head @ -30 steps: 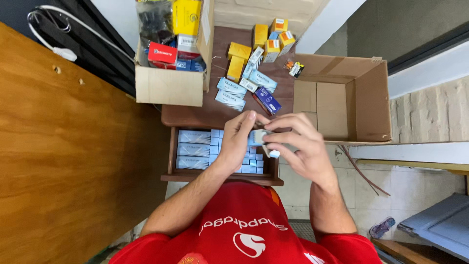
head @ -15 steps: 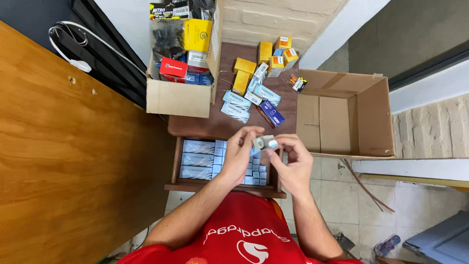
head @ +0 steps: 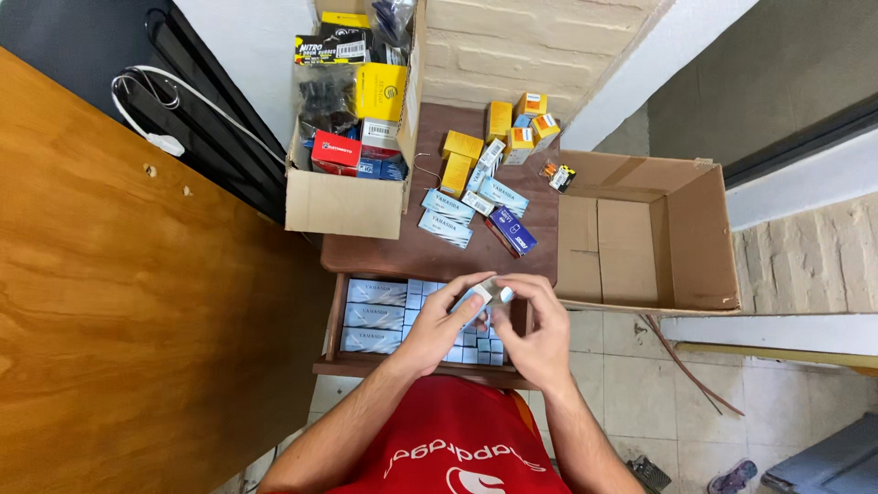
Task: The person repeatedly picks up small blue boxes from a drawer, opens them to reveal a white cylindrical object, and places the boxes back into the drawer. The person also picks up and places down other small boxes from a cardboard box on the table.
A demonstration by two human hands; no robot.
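Note:
Both my hands meet over an open wooden drawer (head: 333,322) packed with pale blue and white boxes (head: 375,316). My left hand (head: 443,325) and my right hand (head: 535,331) together pinch one small white and blue box (head: 487,293) between their fingertips, just above the drawer's right half. Rows of smaller boxes (head: 471,348) lie under my hands and are partly hidden by them.
On the dark table (head: 384,254) behind the drawer lie loose blue, white and yellow boxes (head: 462,160). A full cardboard carton (head: 343,203) stands at its left; a large, nearly bare carton (head: 631,233) sits to the right. A wooden panel (head: 128,302) fills the left side.
My hands have drawn closer together and nearer to me, keeping the small box between them. The view has tilted so more of the table and cartons shows.

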